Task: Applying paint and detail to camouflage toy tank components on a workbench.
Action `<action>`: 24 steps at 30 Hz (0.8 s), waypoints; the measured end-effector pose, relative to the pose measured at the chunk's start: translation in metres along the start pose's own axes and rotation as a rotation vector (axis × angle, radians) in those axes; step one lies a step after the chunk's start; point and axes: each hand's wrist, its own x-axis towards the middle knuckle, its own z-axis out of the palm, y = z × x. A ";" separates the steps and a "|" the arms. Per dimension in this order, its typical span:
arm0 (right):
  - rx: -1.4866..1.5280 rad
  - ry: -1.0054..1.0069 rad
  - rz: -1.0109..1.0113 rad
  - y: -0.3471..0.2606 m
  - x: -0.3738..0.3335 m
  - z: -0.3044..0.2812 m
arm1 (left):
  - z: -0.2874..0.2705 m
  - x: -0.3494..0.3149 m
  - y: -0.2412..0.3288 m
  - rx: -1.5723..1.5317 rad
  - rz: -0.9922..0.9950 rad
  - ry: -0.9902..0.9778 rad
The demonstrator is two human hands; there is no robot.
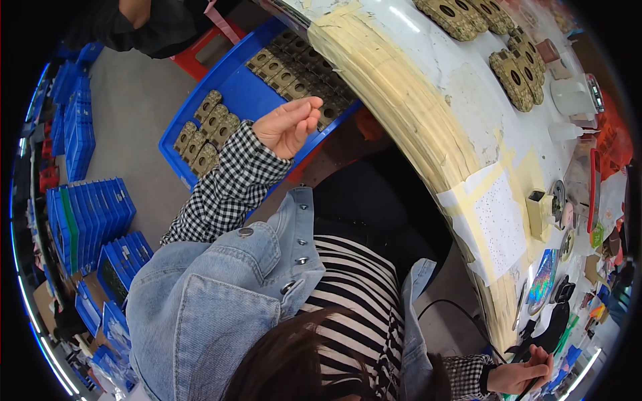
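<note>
My left hand (289, 127), in a black-and-white checked sleeve, hovers over the near edge of a blue tray (246, 89). Its fingers are curled and the thumb presses against them; anything between the fingertips is hidden. Inside the tray lie rows of camouflage-patterned casings (281, 77) with dark oval openings, and a smaller group of casings (208, 134) at its left end. At the lower right, my right hand (518, 377) is closed around a thin dark rod-like thing (528, 387), only partly visible, beside the bench edge.
A white workbench (461, 87) with a taped, worn edge curves along my right. More camouflage casings (518, 73), a speckled paper sheet (491, 224), a small yellowish box (539, 215) and a white cup (572, 97) are on it. Blue crates (90, 217) stand at left; a person's arm (137, 10) is above.
</note>
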 end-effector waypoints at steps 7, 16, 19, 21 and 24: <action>-0.016 0.031 0.012 0.007 -0.005 -0.008 | 0.029 0.005 -0.026 -0.080 -0.072 -0.021; -0.094 -0.059 0.178 0.025 -0.010 -0.025 | 0.074 0.017 -0.047 0.080 -0.080 0.057; -0.078 -0.038 0.189 0.030 -0.013 -0.028 | 0.088 0.028 -0.058 0.217 -0.089 0.121; -0.066 -0.033 0.198 0.031 -0.014 -0.030 | 0.103 0.038 -0.065 0.308 -0.098 0.134; -0.047 -0.035 0.214 0.032 -0.014 -0.034 | 0.116 0.056 -0.075 0.354 -0.142 0.132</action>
